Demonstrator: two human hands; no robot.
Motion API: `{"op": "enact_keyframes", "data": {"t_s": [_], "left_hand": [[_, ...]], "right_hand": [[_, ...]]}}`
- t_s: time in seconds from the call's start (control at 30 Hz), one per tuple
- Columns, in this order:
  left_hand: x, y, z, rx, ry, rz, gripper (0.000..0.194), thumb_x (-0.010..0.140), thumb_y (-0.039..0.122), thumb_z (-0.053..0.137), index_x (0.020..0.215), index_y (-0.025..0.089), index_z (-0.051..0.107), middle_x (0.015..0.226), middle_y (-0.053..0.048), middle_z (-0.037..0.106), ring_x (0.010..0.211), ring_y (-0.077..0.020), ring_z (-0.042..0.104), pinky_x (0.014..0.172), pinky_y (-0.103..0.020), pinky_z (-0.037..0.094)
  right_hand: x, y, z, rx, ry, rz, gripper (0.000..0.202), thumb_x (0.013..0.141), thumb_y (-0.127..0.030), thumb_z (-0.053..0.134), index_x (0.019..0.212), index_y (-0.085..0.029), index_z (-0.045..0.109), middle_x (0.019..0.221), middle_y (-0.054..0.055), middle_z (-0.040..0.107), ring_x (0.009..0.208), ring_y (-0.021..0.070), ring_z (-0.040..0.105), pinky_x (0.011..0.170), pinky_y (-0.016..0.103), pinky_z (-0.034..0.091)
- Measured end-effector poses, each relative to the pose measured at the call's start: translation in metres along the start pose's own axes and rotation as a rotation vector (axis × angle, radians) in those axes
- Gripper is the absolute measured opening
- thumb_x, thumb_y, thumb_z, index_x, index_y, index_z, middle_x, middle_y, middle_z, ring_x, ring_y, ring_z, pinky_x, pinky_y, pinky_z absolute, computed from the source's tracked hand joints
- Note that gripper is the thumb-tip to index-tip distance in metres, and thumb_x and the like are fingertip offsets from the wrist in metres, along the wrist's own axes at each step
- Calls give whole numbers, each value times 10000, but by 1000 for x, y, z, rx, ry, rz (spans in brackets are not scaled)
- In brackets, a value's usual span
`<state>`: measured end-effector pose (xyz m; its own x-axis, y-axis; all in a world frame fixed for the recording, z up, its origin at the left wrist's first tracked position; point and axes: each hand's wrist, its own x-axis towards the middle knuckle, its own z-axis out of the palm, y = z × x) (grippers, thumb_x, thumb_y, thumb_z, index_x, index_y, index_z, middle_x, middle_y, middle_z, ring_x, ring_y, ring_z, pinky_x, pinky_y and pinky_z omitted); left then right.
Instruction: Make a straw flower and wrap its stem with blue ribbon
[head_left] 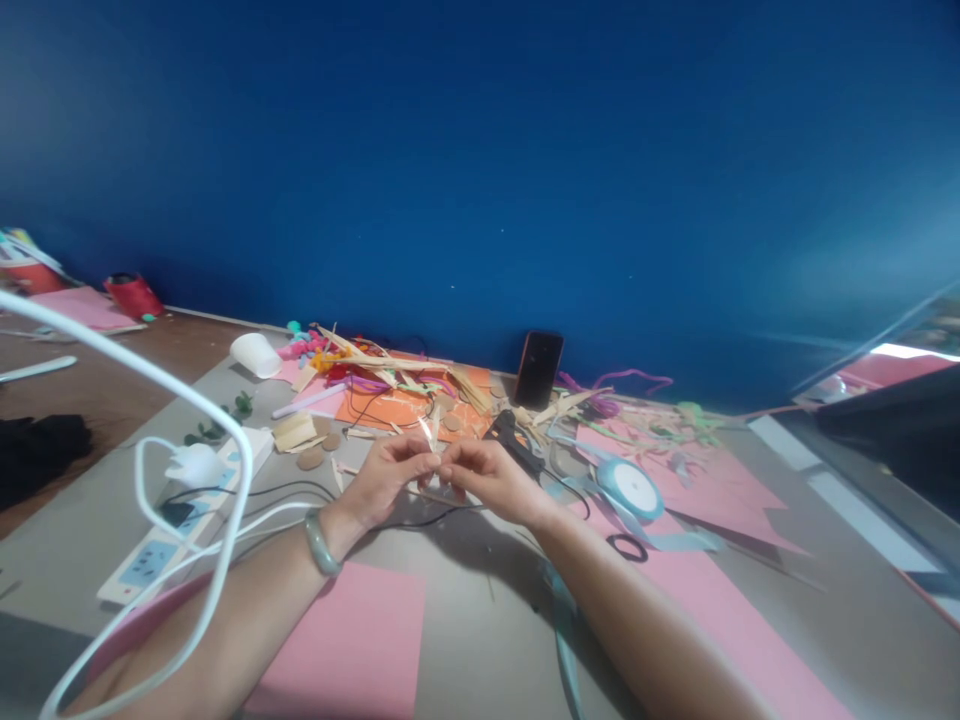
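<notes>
both of the person's hands meet in front of the smartphone [538, 370] and a little to its left, above the bench [480, 620]. the left hand [397, 468] is narrowed to a pinch on a thin pale strip [431, 432], which sticks up between the fingertips; the right hand [480, 475] is pinched just as narrowly at the same piece — its lower end is mostly hidden by the fingers. a pale green bangle [321, 543] circles the left wrist.

the smartphone leans upright near the blue wall [480, 180]. a black glue gun [514, 438] lies just in front of the phone, partly behind the right hand. left of the phone, loose straw-coloured strips [382, 360] are heaped over orange paper [375, 408], with a white paper cup [256, 355] tipped on its side farther left. nearer the person and well left of the phone is a white power strip [150, 565] with a white plug [193, 466]. right of the phone and nearer the person lie a spool of pale blue ribbon [630, 489] and a black ring [627, 547] — both beside pink paper.
</notes>
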<state>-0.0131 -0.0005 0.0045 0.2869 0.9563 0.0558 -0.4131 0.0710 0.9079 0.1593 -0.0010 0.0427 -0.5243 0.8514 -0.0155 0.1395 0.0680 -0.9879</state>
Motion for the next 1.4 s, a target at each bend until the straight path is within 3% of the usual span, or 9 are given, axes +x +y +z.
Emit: {"op": "enact_keyframes", "data": {"t_s": [0.17,0.3,0.5,0.77,0.87,1.0,1.17,1.4], "left_hand": [[1,-2,0,-10,16,-1,236,641,282,786,621,129,607,525,34,553,492,-75,473,503,-205,357],[1,-4,0,79,-7,19,221,671,281,760,623,130,606,522,38,530,488,-75,461,508,-209,370],[-1,-7,2,151,-116,33,164,715,245,705,652,129,608,623,17,564,513,-78,477,521,-216,392],[-1,-7,3,173,-77,29,213,711,282,722,641,135,585,566,35,530,486,-69,449,500,-210,359],[-3,-3,7,131,-80,-6,245,682,314,746,624,132,592,552,33,537,473,-67,446,494,-213,354],[-9,1,8,87,-237,-147,255,628,330,793,652,124,645,540,15,567,456,-70,459,467,-214,333],[-16,1,8,16,-484,-311,289,555,314,840,695,116,682,650,-49,666,487,-90,519,465,-228,361],[-23,5,9,-37,-596,-454,298,542,299,850,726,123,695,704,-58,700,460,-61,488,433,-207,337]], "right_hand": [[1,-2,-4,-139,49,-22,232,787,-357,658,717,-138,627,616,-9,581,532,80,480,521,209,379],[1,-4,-9,-269,188,-50,228,736,-360,706,760,-137,663,677,13,627,595,104,523,573,229,412],[-1,-6,-6,-183,274,-92,211,773,-358,665,754,-148,648,687,14,629,588,108,531,565,231,424],[0,-5,1,-125,318,-131,301,795,-421,642,656,-155,618,559,-24,535,502,85,449,516,221,363],[3,1,-4,-83,383,-119,371,849,-487,553,723,-154,658,539,-15,537,501,100,475,550,242,394],[11,10,-13,-53,526,-78,393,858,-512,508,830,-153,667,649,18,590,530,115,494,546,258,411],[22,21,-18,-285,448,-37,207,791,-366,607,816,-162,636,653,8,608,528,122,501,556,265,421],[57,35,-9,-853,153,-16,154,776,-165,550,789,-152,703,778,44,702,697,151,601,662,251,429]]}}
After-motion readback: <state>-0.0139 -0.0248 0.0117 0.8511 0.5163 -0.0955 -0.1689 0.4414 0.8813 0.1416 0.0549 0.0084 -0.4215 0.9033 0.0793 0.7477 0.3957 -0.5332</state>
